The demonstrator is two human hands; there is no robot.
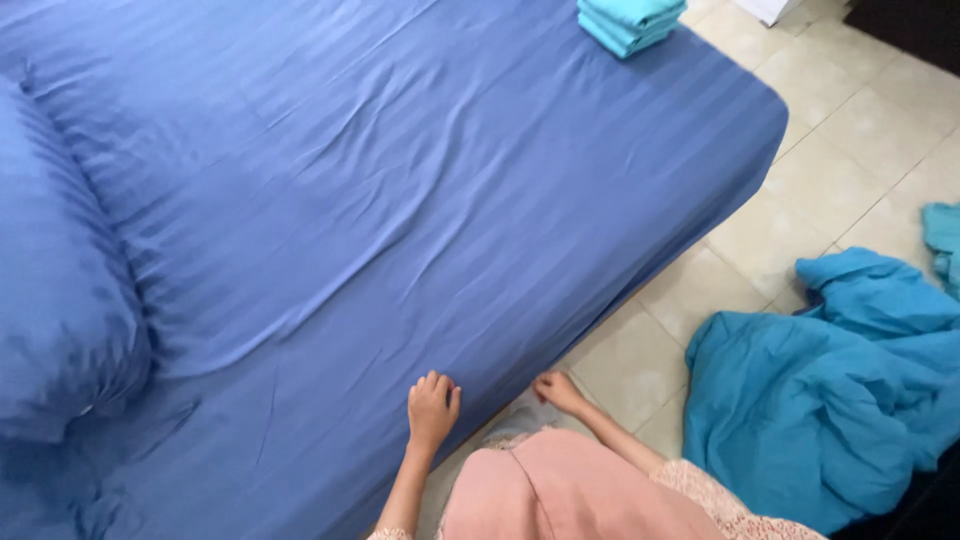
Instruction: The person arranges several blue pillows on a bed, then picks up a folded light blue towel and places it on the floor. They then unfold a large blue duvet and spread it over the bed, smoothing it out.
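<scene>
The dark blue striped fitted bed sheet (400, 200) is stretched over the whole mattress, and we've got both hands at its near edge. Our left hand (432, 408) rests on top by the edge, fingers loosely curled, not really gripping anything. Our right hand (556, 390) is down at the side of the mattress, touching the sheet there; can't tell if it's pinching fabric. A crumpled teal blanket (830, 390) lies on the tiled floor (850, 130), right.

Blue striped fitted sheet (400, 200) lies stretched over the mattress, lightly creased, its near side edge hanging toward the floor
</scene>
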